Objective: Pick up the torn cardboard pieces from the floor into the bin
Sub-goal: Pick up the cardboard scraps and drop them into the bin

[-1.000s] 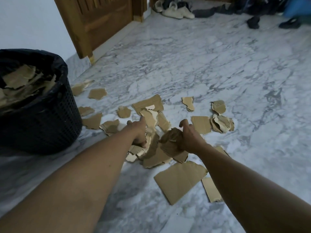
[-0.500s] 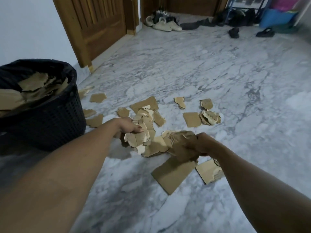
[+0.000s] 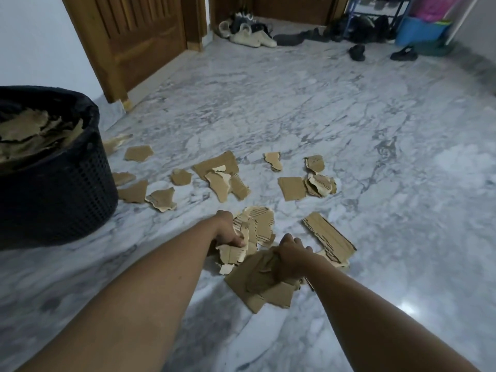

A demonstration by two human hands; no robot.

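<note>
Left hand (image 3: 227, 231) and right hand (image 3: 291, 260) each clutch torn cardboard pieces (image 3: 259, 224); bin (image 3: 53, 189) stands well left.

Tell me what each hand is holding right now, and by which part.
The left hand grips a bunch of torn cardboard pieces by its left edge. The right hand grips a crumpled cardboard wad by its upper right end.

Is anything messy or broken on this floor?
Yes: torn cardboard pieces lie scattered over the marble floor beside the black bin, which already holds some. Some shoes lie loose near the far doors.
</note>
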